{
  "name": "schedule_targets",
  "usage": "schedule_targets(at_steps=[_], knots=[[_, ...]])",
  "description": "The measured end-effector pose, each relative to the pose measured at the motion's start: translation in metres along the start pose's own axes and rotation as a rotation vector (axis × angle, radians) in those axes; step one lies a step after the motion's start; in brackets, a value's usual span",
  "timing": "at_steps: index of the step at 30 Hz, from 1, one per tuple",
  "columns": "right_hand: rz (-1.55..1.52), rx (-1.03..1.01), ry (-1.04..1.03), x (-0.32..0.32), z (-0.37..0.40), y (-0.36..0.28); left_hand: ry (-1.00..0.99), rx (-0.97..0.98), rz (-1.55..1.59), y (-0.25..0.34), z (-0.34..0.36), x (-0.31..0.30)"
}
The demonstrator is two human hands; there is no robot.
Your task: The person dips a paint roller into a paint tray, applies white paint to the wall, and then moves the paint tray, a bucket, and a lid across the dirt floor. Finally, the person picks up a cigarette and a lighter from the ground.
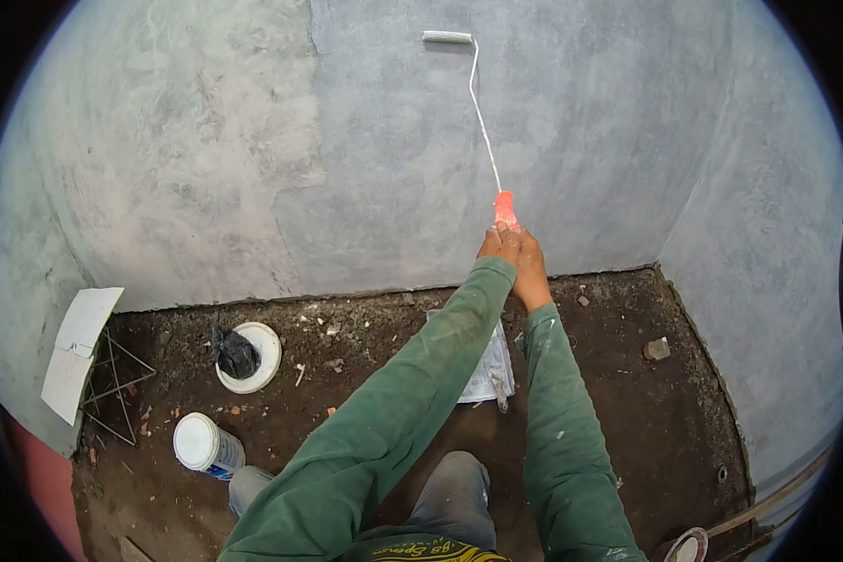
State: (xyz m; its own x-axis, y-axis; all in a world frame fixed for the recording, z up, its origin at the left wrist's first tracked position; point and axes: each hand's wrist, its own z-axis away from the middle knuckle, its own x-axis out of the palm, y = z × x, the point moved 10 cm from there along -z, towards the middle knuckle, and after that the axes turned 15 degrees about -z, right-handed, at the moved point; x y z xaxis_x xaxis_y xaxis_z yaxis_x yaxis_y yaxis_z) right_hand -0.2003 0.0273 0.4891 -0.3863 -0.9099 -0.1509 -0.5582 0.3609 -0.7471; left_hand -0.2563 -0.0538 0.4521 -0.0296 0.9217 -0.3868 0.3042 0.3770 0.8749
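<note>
A paint roller (447, 37) with a long thin white rod rests against the grey wall (393, 131) near the top of the view. Its orange-red handle (505, 208) is at the rod's lower end. My left hand (501, 245) and my right hand (531, 270) are close together, both wrapped round the lower part of this handle. The left sleeve crosses toward the middle, while the right arm comes up from the lower right. Below my hands, a flat pale sheet or tray (496, 370) lies on the soil, partly hidden behind my left sleeve.
On the soil floor (599, 393) at left are a white bucket (197, 442), a round white lid (270, 348) with a black bag (236, 354), and a wire stand with white panels (82, 323). A stone (656, 349) and another container (691, 546) are at right.
</note>
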Motion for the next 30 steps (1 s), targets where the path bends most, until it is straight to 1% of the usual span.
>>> schedule_targets(at_steps=[4, 6, 9, 11, 12, 14, 15, 16, 17, 18, 19, 20, 21, 23, 25, 27, 29, 30], knots=[[0.005, 0.039, -0.010, -0.001, 0.021, 0.033, -0.001, -0.034, -0.041, -0.035, 0.007, 0.026], [-0.001, 0.035, -0.016, -0.001, 0.040, 0.052, -0.045, -0.050, -0.053, -0.055, 0.021, 0.040], [0.005, 0.037, 0.002, 0.000, 0.074, 0.074, -0.026, -0.098, -0.026, -0.088, 0.049, 0.053], [-0.008, 0.112, -0.030, 0.002, 0.097, 0.081, -0.066, -0.108, -0.005, -0.113, 0.067, 0.068], [-0.006, 0.111, -0.031, 0.001, 0.109, 0.084, -0.100, -0.117, 0.019, -0.126, 0.077, 0.077], [0.055, 0.165, -0.051, 0.003, 0.136, 0.097, -0.092, -0.123, 0.026, -0.151, 0.098, 0.087], [0.057, 0.158, -0.052, 0.003, 0.149, 0.097, -0.095, -0.139, 0.036, -0.160, 0.110, 0.090], [0.047, 0.209, -0.054, 0.003, 0.162, 0.103, -0.094, -0.155, 0.046, -0.168, 0.120, 0.093], [0.037, 0.256, -0.055, 0.005, 0.167, 0.103, -0.085, -0.146, 0.050, -0.176, 0.128, 0.093], [0.036, 0.244, -0.058, 0.008, 0.170, 0.098, -0.071, -0.147, 0.060, -0.185, 0.134, 0.093], [0.046, 0.301, -0.046, 0.009, 0.173, 0.090, -0.059, -0.150, 0.071, -0.189, 0.136, 0.091], [0.058, 0.359, -0.035, 0.011, 0.175, 0.082, -0.077, -0.125, 0.083, -0.181, 0.135, 0.082], [0.059, 0.354, -0.039, 0.015, 0.169, 0.069, -0.071, -0.124, 0.086, -0.175, 0.132, 0.072], [-0.067, 0.116, -0.019, 0.027, 0.137, 0.021, -0.069, -0.053, 0.115, -0.121, 0.118, 0.027], [-0.129, 0.047, -0.041, 0.043, 0.100, -0.007, 0.081, 0.149, -0.055, -0.082, 0.086, -0.016], [-0.161, -0.015, -0.057, 0.062, 0.062, -0.038, 0.281, 0.327, -0.190, -0.036, 0.065, -0.071], [-0.195, 0.001, -0.093, 0.086, 0.030, -0.065, 0.176, 0.080, -0.103, -0.018, 0.036, -0.113], [-0.171, -0.022, -0.093, 0.098, 0.018, -0.073, 0.183, 0.068, -0.133, -0.013, 0.025, -0.130]])
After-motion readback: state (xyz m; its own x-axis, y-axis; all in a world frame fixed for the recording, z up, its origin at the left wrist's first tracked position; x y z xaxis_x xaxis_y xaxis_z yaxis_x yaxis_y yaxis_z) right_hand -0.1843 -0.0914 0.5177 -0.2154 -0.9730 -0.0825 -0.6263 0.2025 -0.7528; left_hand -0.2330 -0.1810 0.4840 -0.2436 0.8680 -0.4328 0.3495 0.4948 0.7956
